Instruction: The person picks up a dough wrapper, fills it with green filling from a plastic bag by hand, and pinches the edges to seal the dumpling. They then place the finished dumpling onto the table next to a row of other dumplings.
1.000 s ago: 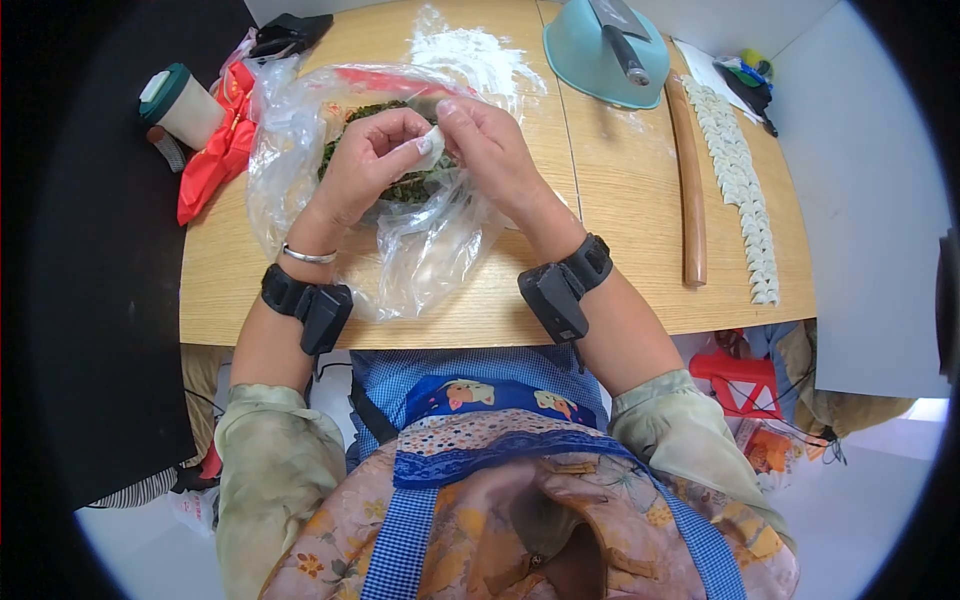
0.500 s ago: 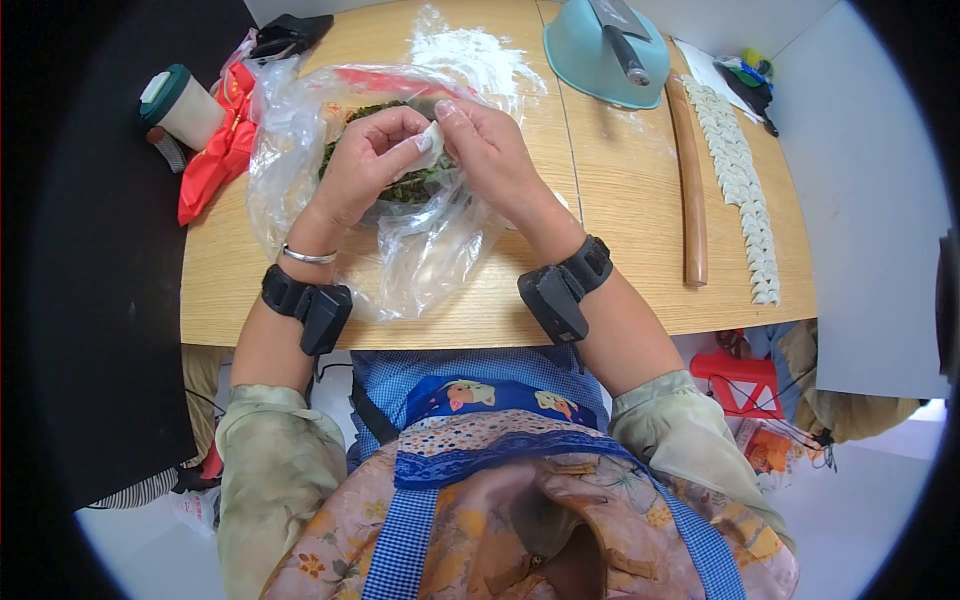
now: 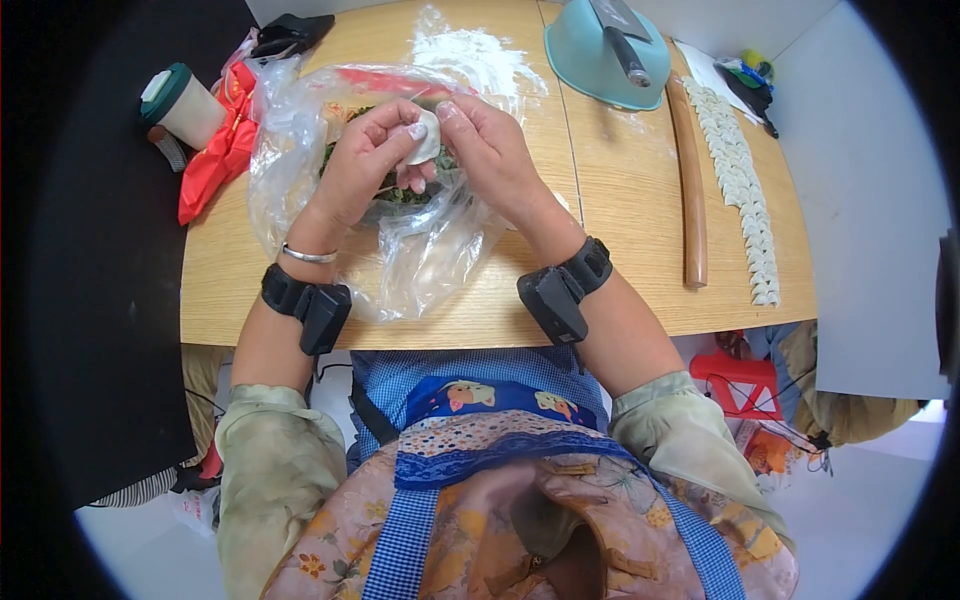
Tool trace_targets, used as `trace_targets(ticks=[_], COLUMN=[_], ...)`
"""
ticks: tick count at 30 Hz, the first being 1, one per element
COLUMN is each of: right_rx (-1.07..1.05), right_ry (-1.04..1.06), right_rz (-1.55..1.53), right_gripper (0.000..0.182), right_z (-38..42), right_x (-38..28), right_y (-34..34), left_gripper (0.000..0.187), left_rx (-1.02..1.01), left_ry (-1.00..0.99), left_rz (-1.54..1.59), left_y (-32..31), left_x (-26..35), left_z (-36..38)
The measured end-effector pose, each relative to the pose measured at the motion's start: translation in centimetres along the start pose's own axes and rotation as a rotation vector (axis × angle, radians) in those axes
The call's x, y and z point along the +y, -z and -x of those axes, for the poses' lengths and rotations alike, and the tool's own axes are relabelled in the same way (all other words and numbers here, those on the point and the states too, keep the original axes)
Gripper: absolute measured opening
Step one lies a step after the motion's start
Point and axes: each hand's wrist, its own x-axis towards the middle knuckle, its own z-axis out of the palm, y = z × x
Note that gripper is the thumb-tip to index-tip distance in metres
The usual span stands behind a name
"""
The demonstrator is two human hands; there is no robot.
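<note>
A small white dough wrapper (image 3: 428,140) is held up between my two hands, over the plastic bag. My left hand (image 3: 372,160) is closed on it, thumb in front and other fingers partly behind. My right hand (image 3: 488,152) pinches at the upper right edge of the wrapper; its fingertips are partly hidden. Below them lies a clear plastic bag (image 3: 425,265), spread open around a dark green chopped leafy filling (image 3: 405,192). The hands hide much of the filling.
White flour (image 3: 470,60) is scattered at the back. Right of it stand a teal basin (image 3: 585,65) with a dark-handled tool (image 3: 625,50) on it, a wooden rolling pin (image 3: 690,190) and overlapping rows of white dough pieces (image 3: 738,175). A lidded cup (image 3: 190,110) and red packaging (image 3: 215,165) sit left.
The wrapper has turned so that its flat round face now shows. My left fingers have shifted, and their tips appear below it. Both arms stay in place.
</note>
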Motion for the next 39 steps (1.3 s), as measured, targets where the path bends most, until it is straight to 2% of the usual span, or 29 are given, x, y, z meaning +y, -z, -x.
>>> trace_targets(ticks=[5,8,10,16,20,26,28,32,37,39], right_rx=[-0.07,-0.054,-0.048,-0.01,-0.02,-0.021,0.013,-0.019,-0.041,-0.04], right_ry=[-0.052,0.006,0.113,0.048,0.085,0.112,0.029,-0.005,0.133,0.123], right_rz=[-0.001,0.098,0.307,0.108,0.194,0.265,0.081,0.121,0.268,0.291], right_gripper=[0.023,0.022,0.022,0.023,0.023,0.022,0.022,0.022,0.021,0.022], right_z=[0.25,0.15,0.08,-0.05,0.0,-0.01,-0.1,-0.06,-0.12,-0.11], right_x=[-0.49,-0.45,-0.52,-0.19,0.03,-0.08,-0.01,-0.04,0.26,0.14], right_y=[0.24,0.3,0.51,0.15,0.33,0.32,0.07,0.39,0.46,0.47], left_gripper=[0.015,0.014,0.013,0.012,0.014,0.013,0.013,0.014,0.015,0.015], left_rx=[-0.038,-0.001,-0.018,0.036,0.027,-0.02,0.005,0.063,0.035,0.014], left_ry=[-0.003,-0.012,-0.038,-0.043,-0.04,-0.053,-0.051,-0.051,-0.045,-0.042], left_rz=[0.041,0.061,0.013,0.042,0.124,0.088,0.088,0.071,0.083,0.078], left_y=[0.26,-0.18,0.47,0.58,0.45,0.57,0.57,0.57,0.7,0.77], left_x=[-0.19,-0.1,-0.55,-0.74,-0.7,-0.69,-0.71,-0.64,-0.58,-0.64], left_z=[-0.03,0.0,-0.26,-0.19,-0.17,-0.27,-0.22,-0.24,-0.31,-0.34])
